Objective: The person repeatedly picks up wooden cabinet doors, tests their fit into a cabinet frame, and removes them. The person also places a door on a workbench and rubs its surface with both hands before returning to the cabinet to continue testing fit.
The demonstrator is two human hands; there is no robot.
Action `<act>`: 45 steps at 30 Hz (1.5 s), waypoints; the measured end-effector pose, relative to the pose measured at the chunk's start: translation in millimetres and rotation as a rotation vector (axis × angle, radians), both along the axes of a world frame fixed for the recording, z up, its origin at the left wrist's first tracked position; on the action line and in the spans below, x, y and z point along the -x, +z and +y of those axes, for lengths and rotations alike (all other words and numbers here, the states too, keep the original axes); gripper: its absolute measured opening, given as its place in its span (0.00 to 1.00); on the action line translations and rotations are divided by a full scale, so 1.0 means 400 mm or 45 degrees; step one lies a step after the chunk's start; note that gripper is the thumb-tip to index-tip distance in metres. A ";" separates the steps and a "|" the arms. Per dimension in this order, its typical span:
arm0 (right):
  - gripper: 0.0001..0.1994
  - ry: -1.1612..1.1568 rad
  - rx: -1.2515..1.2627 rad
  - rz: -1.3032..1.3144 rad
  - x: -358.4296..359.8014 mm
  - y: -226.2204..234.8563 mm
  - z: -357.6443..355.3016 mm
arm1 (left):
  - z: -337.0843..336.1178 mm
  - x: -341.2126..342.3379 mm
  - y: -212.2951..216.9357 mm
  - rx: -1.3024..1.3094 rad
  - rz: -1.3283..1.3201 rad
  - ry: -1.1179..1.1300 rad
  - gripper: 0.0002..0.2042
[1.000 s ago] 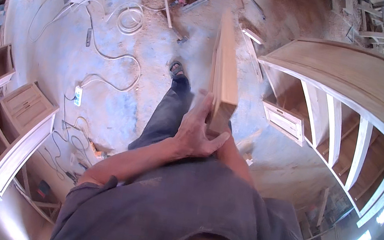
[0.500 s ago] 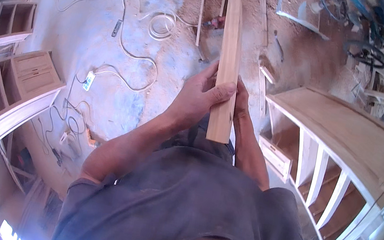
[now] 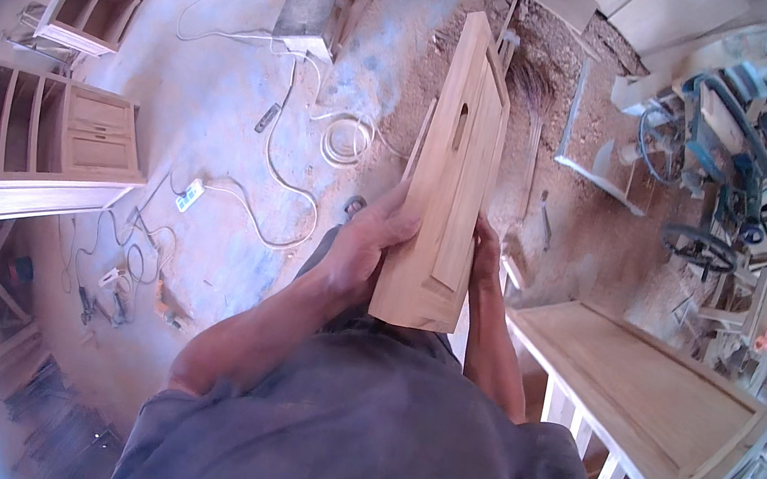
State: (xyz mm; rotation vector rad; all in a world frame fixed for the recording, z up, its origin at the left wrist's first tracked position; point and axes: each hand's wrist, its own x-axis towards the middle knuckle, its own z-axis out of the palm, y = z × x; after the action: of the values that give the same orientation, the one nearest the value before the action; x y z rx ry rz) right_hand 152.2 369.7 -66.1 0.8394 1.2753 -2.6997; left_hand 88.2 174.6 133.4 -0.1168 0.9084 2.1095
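Between both hands I hold a pale wooden cabinet door [image 3: 453, 185], tilted, with a raised panel and a slot cut near its far left edge. My left hand [image 3: 373, 241] is closed on its left edge, thumb lying on the wood. At the opposite edge, my right hand [image 3: 486, 257] grips from the right, its fingers partly hidden by the door. To the right stands a wooden cabinet [image 3: 632, 393] with a panelled face up and white-edged uprights beneath.
Two cabinets with open compartments, a larger one [image 3: 50, 143] and a smaller one [image 3: 96, 7], stand at the left. Coiled cable [image 3: 347, 139] and a power strip [image 3: 190, 195] lie on the dusty floor. Blue machinery with a handwheel [image 3: 661, 144] fills the far right.
The door has turned from edge-on so its panelled face and slot now show. My hands have come slightly lower in view, still holding it. The surroundings have shifted as my head moved.
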 end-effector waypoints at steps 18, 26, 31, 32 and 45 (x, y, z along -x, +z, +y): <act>0.22 0.049 -0.874 -0.122 0.729 0.099 0.005 | -0.301 0.686 -0.238 -0.106 -0.228 0.070 0.33; 0.24 0.125 -1.060 -0.197 1.083 0.293 -0.165 | -0.458 0.986 -0.271 -0.101 -0.497 0.052 0.35; 0.22 0.187 -1.059 -0.199 1.204 0.349 -0.223 | -0.499 1.051 -0.295 0.119 -0.175 0.178 0.32; 0.22 0.225 -1.051 -0.210 1.226 0.365 -0.237 | -0.506 1.051 -0.291 0.245 -0.035 0.194 0.30; 0.40 0.250 -0.421 0.004 1.009 0.345 -0.387 | -0.672 0.983 -0.209 0.429 0.194 0.191 0.32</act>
State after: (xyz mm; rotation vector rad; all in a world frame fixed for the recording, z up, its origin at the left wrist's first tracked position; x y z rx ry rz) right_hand -251.4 214.9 71.9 0.6883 1.7344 -2.3779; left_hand -305.0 -94.3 49.8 -0.2048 1.3803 2.1051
